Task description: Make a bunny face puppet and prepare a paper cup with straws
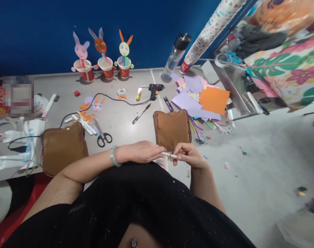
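Observation:
My left hand (pixel 143 151), with a pale green bangle on its wrist, reaches across my front with its fingers together. Its fingertips close on one end of a thin white pen-like stick (pixel 166 154); the thumb is hidden. The other end is pinched by my right hand (pixel 188 155), thumb against index finger. A darker break shows along the stick near the right fingertips. Both hands are just over the table's near edge, in front of a brown cushion-like pad (pixel 172 129).
Scissors (pixel 104 139), white markers (pixel 84 124), a black pen (pixel 141 113), a glue gun (pixel 155 91) and coloured paper (pixel 213 98) lie about. At the back are several rabbit-decorated paper cups (pixel 105 68), a bottle (pixel 175 57) and a leaning cup stack (pixel 211 32).

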